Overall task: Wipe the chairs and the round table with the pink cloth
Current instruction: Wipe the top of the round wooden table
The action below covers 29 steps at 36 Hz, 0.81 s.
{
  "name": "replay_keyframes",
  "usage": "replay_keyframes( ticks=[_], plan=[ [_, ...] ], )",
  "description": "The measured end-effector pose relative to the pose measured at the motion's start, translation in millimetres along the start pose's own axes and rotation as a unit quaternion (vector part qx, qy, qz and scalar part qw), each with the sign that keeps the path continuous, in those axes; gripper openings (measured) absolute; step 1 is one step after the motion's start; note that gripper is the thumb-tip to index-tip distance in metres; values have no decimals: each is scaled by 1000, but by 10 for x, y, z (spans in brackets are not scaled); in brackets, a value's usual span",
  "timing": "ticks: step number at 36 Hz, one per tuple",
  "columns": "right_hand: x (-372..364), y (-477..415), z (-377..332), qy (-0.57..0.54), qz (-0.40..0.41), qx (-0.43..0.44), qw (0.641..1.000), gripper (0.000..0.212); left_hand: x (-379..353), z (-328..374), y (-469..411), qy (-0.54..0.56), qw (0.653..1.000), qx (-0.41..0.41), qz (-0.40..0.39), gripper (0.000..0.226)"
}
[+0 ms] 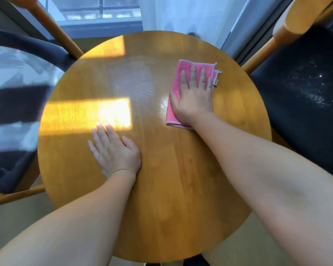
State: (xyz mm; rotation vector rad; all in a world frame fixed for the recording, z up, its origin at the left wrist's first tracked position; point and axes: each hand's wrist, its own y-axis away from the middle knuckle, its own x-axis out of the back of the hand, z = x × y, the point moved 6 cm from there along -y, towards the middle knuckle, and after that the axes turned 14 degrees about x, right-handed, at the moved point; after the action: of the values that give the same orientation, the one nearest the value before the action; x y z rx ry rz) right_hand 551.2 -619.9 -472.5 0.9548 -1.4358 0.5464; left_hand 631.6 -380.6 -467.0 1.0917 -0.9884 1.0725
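A round wooden table [161,179] fills the middle of the view. The folded pink cloth [173,104] lies flat on its far right part, and my right hand [195,96] presses down on it with fingers spread. My left hand [113,150] rests palm down on the bare wood near the table's left middle, holding nothing. Damp wipe streaks show on the wood left of the cloth. A chair with a dark seat [311,104] and wooden frame stands at the right. Another dark-seated chair [13,120] stands at the left.
A window with a white curtain [181,14] lies beyond the table's far edge. Wooden chair backs [52,29] rise at both upper corners. Pale floor shows below the table's near edge. White specks dot the right chair's seat.
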Motion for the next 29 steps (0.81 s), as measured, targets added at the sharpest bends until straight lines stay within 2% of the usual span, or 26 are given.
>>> replay_keyframes(
  ticks=[10, 15, 21, 25, 29],
  plan=[
    [-70, 660, 541, 3, 21, -81, 997, 76, 25, 8, 27, 1, 1000, -4, -3, 62],
    [-167, 1302, 991, 11, 10, -161, 987, 76, 43, 8, 22, 22, 1000, -10, 2, 61],
    [-273, 2154, 1057, -61, 24, -273, 960, 75, 89, -16, 56, 87, 996, -35, 8, 52],
    [-363, 2619, 986, -80, -13, -300, 951, 73, 168, -55, 84, 146, 988, -47, -3, 46],
    [-352, 2973, 985, -90, -52, -295, 950, 61, 361, -69, 206, 139, 985, -94, -25, 40]
  ],
)
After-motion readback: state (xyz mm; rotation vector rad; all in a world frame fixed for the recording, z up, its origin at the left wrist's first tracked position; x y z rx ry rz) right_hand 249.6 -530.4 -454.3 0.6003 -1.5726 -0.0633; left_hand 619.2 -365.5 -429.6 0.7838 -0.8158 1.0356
